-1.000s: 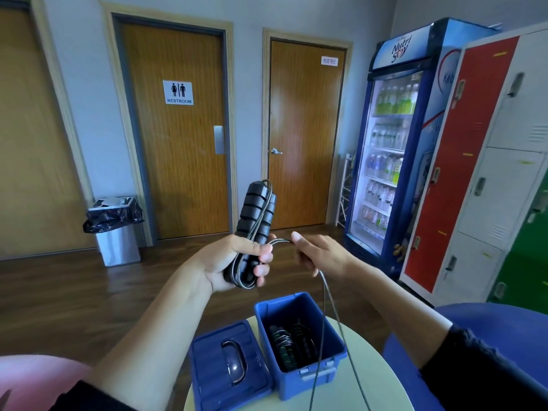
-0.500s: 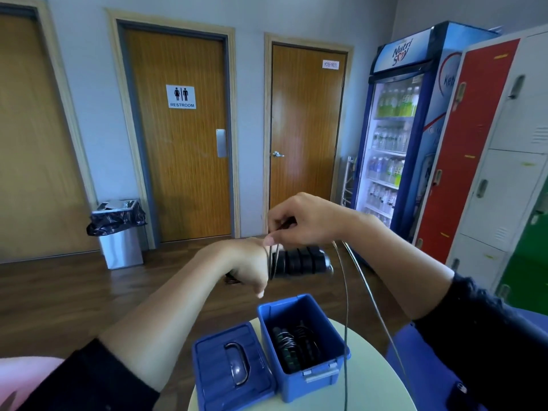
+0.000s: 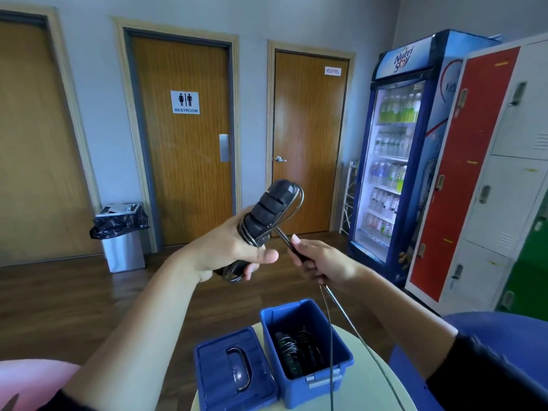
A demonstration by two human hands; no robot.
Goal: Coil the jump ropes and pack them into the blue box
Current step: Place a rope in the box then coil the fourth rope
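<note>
Your left hand [image 3: 234, 250] is raised in front of you, its grip closed round the black ribbed jump rope handles [image 3: 267, 212], which tilt up and to the right with loops of thin cord [image 3: 331, 336] lying against them. Just beside it, your right hand [image 3: 323, 262] holds the cord in a narrow grip, fingers curled round it, and two strands hang down from that hand. One strand drops across the near right corner of the blue box [image 3: 314, 393]; the other runs over the tabletop [image 3: 361, 396] to the right of it. The box stands open on this pale round tabletop, with coiled ropes [image 3: 296, 354] already lying inside. Its blue lid [image 3: 219, 390] lies flat just to the left, touching the box, with the carry handle facing up. A dark wooden floor [image 3: 59, 298] runs to the far wall, where three wooden doors stand; the middle door [image 3: 189, 173] bears a restroom sign [image 3: 185, 102]. A steel bin [image 3: 123, 244] with a black liner stands between the left and middle doors. On the right, a lit drinks fridge [image 3: 394, 161] full of bottles stands beside red, white and green lockers [image 3: 489, 173]. A blue seat [image 3: 504, 324] shows near right, something pink [image 3: 29, 381] near left.
</note>
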